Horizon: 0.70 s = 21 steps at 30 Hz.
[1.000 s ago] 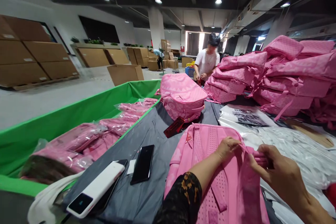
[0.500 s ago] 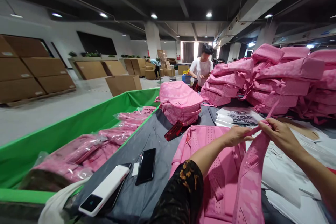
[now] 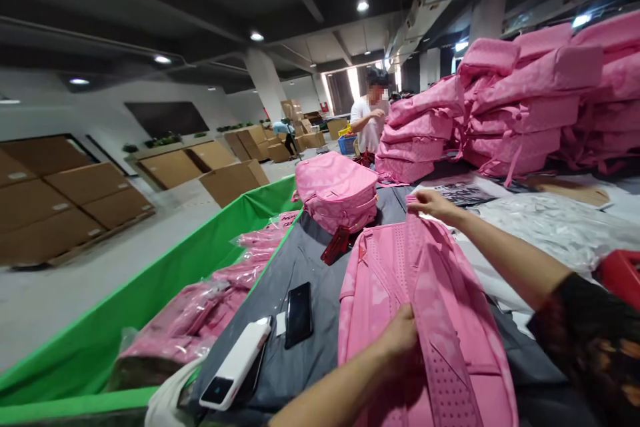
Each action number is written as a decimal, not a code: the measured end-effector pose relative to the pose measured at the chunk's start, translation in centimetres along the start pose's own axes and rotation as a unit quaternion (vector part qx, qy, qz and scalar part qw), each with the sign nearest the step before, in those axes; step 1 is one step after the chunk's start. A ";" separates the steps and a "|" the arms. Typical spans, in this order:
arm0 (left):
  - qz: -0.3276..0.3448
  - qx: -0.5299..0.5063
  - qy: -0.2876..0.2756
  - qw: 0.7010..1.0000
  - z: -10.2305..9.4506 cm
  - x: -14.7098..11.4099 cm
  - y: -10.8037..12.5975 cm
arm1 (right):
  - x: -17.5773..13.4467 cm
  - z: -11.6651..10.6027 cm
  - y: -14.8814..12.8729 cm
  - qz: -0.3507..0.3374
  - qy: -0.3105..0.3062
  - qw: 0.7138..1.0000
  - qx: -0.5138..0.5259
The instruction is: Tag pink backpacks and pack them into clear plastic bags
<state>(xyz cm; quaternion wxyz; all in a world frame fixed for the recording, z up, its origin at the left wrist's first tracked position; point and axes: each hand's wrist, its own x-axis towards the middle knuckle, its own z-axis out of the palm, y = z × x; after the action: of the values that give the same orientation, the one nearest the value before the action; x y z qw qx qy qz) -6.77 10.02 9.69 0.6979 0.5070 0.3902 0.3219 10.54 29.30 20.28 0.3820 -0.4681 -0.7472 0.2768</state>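
A pink backpack (image 3: 477, 293) lies in front of me with its strap side up. My right hand (image 3: 434, 205) pinches the far end of one dotted shoulder strap (image 3: 440, 327) and lifts it above the bag's top. Lower down, my left hand (image 3: 401, 335) grips the edge of that same strap; its fingertips are hidden behind the strap. Just beyond the bag sits another pink backpack (image 3: 335, 190), upright, with a dark red translucent object (image 3: 336, 245) beside it.
On the grey table cover (image 3: 270, 373) lie a black phone (image 3: 299, 315) and a white power bank (image 3: 235, 363). A green-walled bin (image 3: 150, 300) at left holds bagged pink goods. Stacked backpacks (image 3: 525, 113) and clear plastic bags (image 3: 545, 223) are at right. A co-worker (image 3: 367, 120) stands beyond.
My right hand has swung the strap end leftward over the bag. My left hand has moved from the strap's end down to its middle. The view has tilted and turned right.
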 end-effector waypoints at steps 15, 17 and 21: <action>0.056 0.499 0.306 0.809 -15.1 5.9 6.3 | -2.6 6.9 8.7 -0.024 0.017 0.947 -0.320; 0.048 0.488 0.291 0.822 -16.6 9.6 6.2 | -3.0 7.0 9.2 -0.045 0.037 0.948 -0.312; 0.094 0.472 0.273 0.833 -16.9 12.8 5.8 | -3.6 6.6 10.2 -0.089 0.087 0.972 -0.201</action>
<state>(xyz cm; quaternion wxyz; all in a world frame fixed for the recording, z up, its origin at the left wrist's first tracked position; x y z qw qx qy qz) -15.57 30.17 9.38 0.2049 0.7007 0.6198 0.2880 11.05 29.83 7.65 0.3665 -0.4893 -0.7901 0.0437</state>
